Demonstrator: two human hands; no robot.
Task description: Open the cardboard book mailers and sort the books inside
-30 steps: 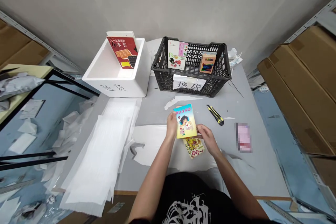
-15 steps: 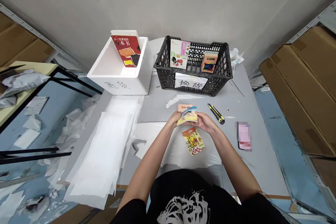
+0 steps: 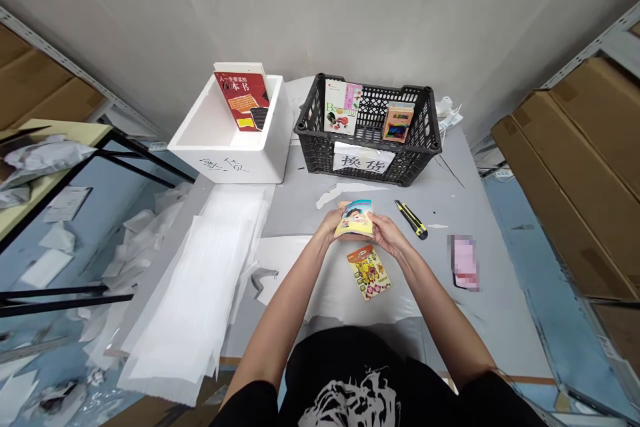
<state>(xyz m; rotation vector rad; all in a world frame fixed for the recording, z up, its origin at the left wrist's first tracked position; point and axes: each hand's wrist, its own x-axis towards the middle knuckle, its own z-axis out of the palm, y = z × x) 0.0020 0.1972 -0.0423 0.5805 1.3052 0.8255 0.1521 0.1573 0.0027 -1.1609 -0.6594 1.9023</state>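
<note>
A small blue and yellow booklet [image 3: 355, 217] with a cartoon figure on its cover is held over the grey table [image 3: 480, 200]. My left hand [image 3: 332, 223] grips its left edge and my right hand [image 3: 384, 232] grips its right edge, both closed on it. A pink booklet's edge shows just behind the held one. An orange and yellow booklet [image 3: 369, 271] lies flat on white paper just below my hands.
A black crate [image 3: 367, 145] with a paper label holds two books at the back. A white foam box [image 3: 235, 147] to its left holds a red book [image 3: 243, 99]. A yellow and black utility knife [image 3: 411, 219] lies right of my hands. White foam sheets [image 3: 195, 287] cover the left.
The blue and yellow booklet was tipped from upright to nearly flat, then raised a little. My hands moved up from the orange booklet, which now lies uncovered.
</note>
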